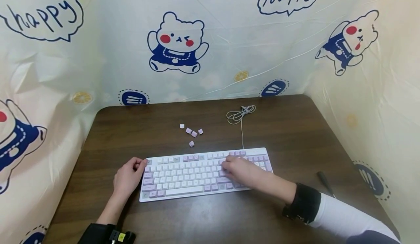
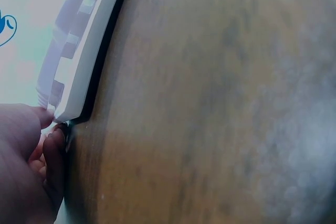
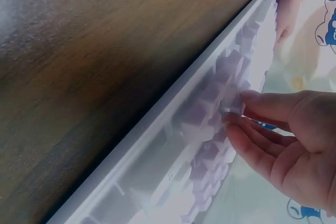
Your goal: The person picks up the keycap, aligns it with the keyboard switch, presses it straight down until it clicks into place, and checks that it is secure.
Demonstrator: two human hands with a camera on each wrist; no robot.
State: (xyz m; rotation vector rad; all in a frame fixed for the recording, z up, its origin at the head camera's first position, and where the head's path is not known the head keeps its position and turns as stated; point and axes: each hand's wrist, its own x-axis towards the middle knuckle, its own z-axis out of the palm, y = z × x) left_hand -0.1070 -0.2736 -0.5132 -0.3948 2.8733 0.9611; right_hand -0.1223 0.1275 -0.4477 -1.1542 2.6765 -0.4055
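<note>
Dark wood grain runs across the table [image 1: 131,127], and on it, close to the near edge, lies a white and lilac keyboard [image 1: 183,174] with its cable [image 1: 241,114] coiled behind it.

At the left end, the left hand [image 1: 126,178] braces the board's far corner: the left wrist view shows a thumb tip [image 2: 44,115] against the white edge and a finger [image 2: 55,145] tucked under the corner, so the fingers are curled onto the frame.

Behind the board's middle, five loose keycaps [image 1: 191,133] lie in a small cluster on the table, well apart from both hands. They look like caps already pulled off, and a few darker slots in the top row seem to be bare switches, though that is hard to confirm at this size. By that reading the work is at an early stage: a handful of caps are off and nearly all the rest sit in place.

Further right, the right hand [image 1: 241,171] rests over the keys near the right end. In the right wrist view its thumb and fingertips [image 3: 236,124] close together on one lilac keycap [image 3: 231,106], pinching it; whether it is lifting free I cannot tell.

At the far right a dark tool [image 1: 325,183] lies untouched on the table.
</note>
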